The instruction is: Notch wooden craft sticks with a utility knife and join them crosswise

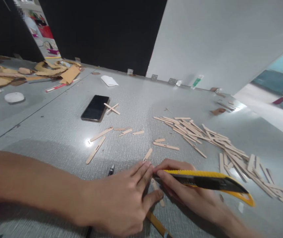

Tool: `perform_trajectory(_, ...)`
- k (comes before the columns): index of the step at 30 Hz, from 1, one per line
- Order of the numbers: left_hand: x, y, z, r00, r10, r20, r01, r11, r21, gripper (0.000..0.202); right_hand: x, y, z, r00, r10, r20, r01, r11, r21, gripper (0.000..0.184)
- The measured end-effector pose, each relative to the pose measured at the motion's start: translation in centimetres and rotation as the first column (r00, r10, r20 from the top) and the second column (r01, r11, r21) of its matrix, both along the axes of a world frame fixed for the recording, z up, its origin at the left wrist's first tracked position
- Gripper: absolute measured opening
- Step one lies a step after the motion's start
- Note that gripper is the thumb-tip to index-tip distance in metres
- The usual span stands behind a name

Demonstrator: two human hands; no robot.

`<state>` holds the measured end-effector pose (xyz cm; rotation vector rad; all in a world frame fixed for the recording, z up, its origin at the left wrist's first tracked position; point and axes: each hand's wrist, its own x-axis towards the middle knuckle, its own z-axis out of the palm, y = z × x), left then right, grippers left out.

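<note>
My right hand (188,195) is closed around a yellow and black utility knife (205,180), its tip pointing left toward my left fingertips. My left hand (123,198) lies flat on the grey table (57,138), fingers stretched out and pressing down a wooden stick (156,186) that is mostly hidden beneath both hands. A short cut stick (147,154) lies just beyond my fingertips. Part of a black pen (111,170) shows beside my left hand. A yellow-brown strip (157,224) pokes out below my left hand.
A heap of several wooden sticks (218,142) spreads across the right. Loose sticks and cut pieces (101,134) lie in the middle. A black phone (95,107) rests further back, crossed sticks (112,108) beside it. Cardboard scraps (57,71) pile at far left.
</note>
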<state>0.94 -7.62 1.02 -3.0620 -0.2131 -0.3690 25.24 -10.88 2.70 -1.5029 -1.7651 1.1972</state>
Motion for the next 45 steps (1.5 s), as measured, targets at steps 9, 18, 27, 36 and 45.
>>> perform_trajectory(9,-0.3,2.4,-1.1,0.966,0.233,0.111,-0.141,0.837,-0.529,0.067,0.9,-0.4,-0.7,0.916,-0.257,-0.308,0.245,0.967,-0.076,0.039)
perform_trajectory(18,-0.3,3.8,-1.0,0.966,0.258,0.021,-0.201,0.8,-0.565,0.084,1.6,-1.8,-0.6,0.975,-0.219,0.046,0.214,0.973,0.084,0.036)
perform_trajectory(27,0.0,3.8,-1.3,0.973,0.229,-0.001,-0.198,0.839,-0.507,0.085,0.8,-0.6,0.9,0.988,0.005,0.152,-0.025,0.992,0.127,0.026)
perform_trajectory(36,-0.3,4.3,0.1,0.989,0.116,-0.087,-0.145,0.794,-0.591,0.073,0.9,-0.7,0.7,0.939,-0.017,0.344,-0.124,0.915,0.384,0.021)
perform_trajectory(45,0.0,5.0,0.4,0.983,0.085,-0.161,-0.176,0.669,-0.722,0.073,0.3,-1.0,1.3,0.951,0.015,0.308,-0.136,0.916,0.376,0.025)
